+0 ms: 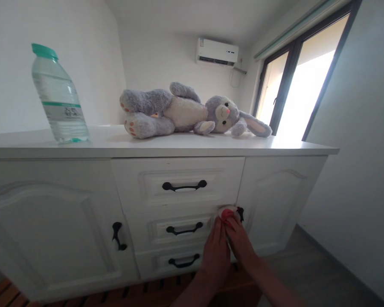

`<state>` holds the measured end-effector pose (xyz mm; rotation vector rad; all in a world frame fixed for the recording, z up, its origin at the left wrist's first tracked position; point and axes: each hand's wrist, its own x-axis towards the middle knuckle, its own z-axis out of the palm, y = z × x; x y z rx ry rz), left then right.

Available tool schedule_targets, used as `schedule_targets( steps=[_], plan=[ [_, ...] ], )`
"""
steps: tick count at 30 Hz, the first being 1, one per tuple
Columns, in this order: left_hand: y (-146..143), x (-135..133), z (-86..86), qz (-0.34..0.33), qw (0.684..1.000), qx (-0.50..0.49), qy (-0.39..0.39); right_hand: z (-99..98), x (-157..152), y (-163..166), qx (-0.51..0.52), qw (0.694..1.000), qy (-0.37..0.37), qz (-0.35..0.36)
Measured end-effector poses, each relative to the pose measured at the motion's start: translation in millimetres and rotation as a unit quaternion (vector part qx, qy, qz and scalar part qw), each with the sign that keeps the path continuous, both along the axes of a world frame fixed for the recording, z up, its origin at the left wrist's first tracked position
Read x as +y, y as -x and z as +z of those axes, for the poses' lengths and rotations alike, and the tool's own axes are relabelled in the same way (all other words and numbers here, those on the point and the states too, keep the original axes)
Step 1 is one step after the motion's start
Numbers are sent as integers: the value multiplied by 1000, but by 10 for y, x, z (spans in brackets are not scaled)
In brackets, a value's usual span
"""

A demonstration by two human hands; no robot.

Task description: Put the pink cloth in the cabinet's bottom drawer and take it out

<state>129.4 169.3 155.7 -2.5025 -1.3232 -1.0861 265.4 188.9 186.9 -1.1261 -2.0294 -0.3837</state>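
Note:
Both hands meet in front of the white cabinet (192,164), at the right end of its middle drawer. My left hand (218,247) has its fingers straight and pressed together, tips against a pale, rounded thing with a red patch (226,213). From the right, my right hand (240,239) curls its fingers over the same thing, which looks soft; its exact kind is unclear. It sits beside the right door's black handle (241,213), partly hidden by the fingers. The middle drawer's black handle (184,229) is just left of my hands.
A plush rabbit (185,113) lies on the cabinet top, with a clear plastic bottle (59,98) upright at left. Other black handles stick out at the top drawer (184,186), bottom drawer (184,260) and left door (118,236). A wall (355,179) rises at right.

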Motion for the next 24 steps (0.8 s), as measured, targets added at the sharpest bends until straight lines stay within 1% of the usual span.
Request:
schedule_targets(
  steps=[2, 4, 5, 6, 7, 10, 13, 15, 17, 19, 21, 24],
  plan=[
    [97, -56, -319, 8, 999, 23, 25, -291, -17, 101, -17, 1000, 7, 14],
    [226, -136, -550, 22, 996, 47, 70, -543, -36, 230, -34, 999, 9, 18],
    [295, -176, -610, 30, 993, 60, 98, -636, -45, 296, -36, 999, 8, 14],
    [364, -212, -630, 36, 989, 70, 126, -702, -53, 358, -34, 999, 6, 12],
    [431, -242, -615, 37, 985, 79, 152, -742, -59, 413, -31, 999, 4, 12],
    [598, -296, -451, 15, 975, 90, 201, -760, -65, 520, -20, 1000, -1, 16],
    [694, -322, -302, -13, 974, 80, 209, -741, -71, 559, -21, 1000, -7, 7],
    [741, -348, -276, -20, 976, 73, 204, -736, -85, 606, -20, 1000, -13, -3],
    [820, -393, -313, -8, 979, 63, 196, -731, -101, 729, -20, 1000, -1, 2],
    [969, -456, -409, 24, 981, 43, 189, -728, -101, 966, -24, 999, 30, 23],
    [1206, -525, -548, 71, 981, 9, 182, -734, -70, 1327, -44, 996, 58, 54],
    [1686, -614, -743, 151, 975, -66, 151, -723, 11, 2021, -76, 990, 64, 102]
  ],
)
